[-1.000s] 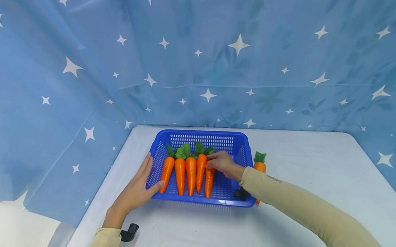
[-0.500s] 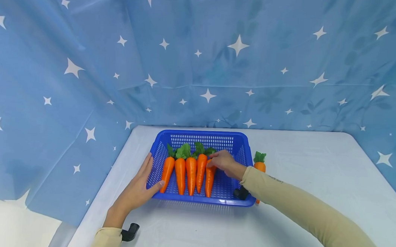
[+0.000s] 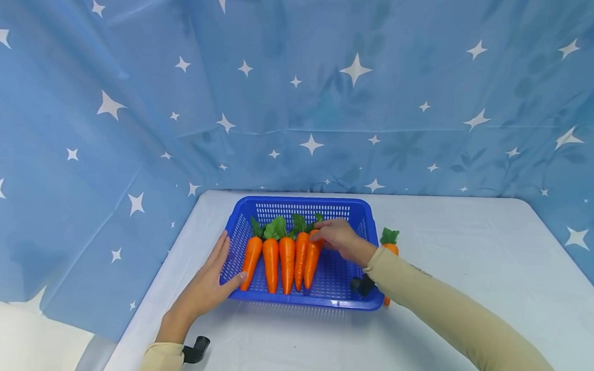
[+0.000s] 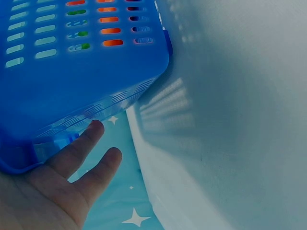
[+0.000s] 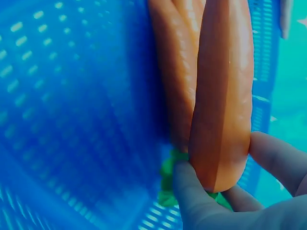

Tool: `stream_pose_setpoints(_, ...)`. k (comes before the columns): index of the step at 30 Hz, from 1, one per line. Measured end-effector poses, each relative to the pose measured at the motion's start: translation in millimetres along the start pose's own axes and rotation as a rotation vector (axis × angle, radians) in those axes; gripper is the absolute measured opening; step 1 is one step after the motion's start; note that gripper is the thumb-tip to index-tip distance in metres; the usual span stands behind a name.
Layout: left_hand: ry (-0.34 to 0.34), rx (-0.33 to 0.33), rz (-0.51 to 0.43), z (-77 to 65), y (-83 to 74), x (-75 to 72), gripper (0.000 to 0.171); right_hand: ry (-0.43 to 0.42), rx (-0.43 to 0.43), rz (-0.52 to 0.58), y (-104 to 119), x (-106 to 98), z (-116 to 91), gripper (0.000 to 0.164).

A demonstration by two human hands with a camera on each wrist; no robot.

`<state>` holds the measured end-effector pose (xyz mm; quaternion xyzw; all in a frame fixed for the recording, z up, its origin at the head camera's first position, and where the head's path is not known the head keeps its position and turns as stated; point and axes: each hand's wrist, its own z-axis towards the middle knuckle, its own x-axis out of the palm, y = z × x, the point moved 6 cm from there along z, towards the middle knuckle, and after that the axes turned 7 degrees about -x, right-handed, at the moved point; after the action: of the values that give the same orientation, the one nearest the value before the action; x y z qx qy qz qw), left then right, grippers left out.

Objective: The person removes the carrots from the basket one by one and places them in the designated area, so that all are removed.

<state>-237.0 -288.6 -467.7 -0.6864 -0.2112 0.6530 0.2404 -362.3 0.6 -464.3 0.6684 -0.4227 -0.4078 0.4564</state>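
Observation:
Inside the blue plastic basket (image 3: 321, 301), several orange carrots with green leafy tops lie side by side. My right hand (image 3: 338, 235) pinches the rightmost carrot (image 3: 312, 265) near its leafy end. In the right wrist view, thumb and fingers flank that carrot (image 5: 223, 96), which overlaps its neighbour (image 5: 175, 72). My left hand (image 3: 203, 287) rests at the basket's left side, thumb across the front corner beside the leftmost carrot (image 3: 251, 261). Two of its fingers (image 4: 98, 172) stretch out straight by the basket's outer wall (image 4: 96, 72) in the left wrist view.
Another carrot (image 3: 390, 249) lies on the white table (image 3: 474, 262) just right of the basket, partly hidden by the right sleeve. A blue star-patterned curtain (image 3: 301, 96) hangs behind and to the left of the table. Black wrist cameras (image 3: 196, 349) sit on both wrists.
My right hand has shifted the rightmost carrot slightly back and left, closer against its neighbour, tip included. The left hand and basket stay in place.

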Motion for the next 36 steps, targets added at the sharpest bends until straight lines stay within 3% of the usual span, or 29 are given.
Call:
stream_pose_setpoints(15,-0.004,0.008,0.006,-0.8,-0.7,0.6,0.097,0.018,-0.034,0.164,36.6,-28.6,-15.5,0.058)
stream_pose_setpoints(26,0.001,-0.004,0.015,-2.4,-0.3,0.2,0.097,0.000,-0.068,0.089,45.5,-63.2,-30.8,0.058)
stream_pose_setpoints(36,-0.003,-0.002,0.020,-1.0,-1.0,0.1,0.097,-0.025,-0.081,0.108,43.9,-99.2,-47.1,0.062)
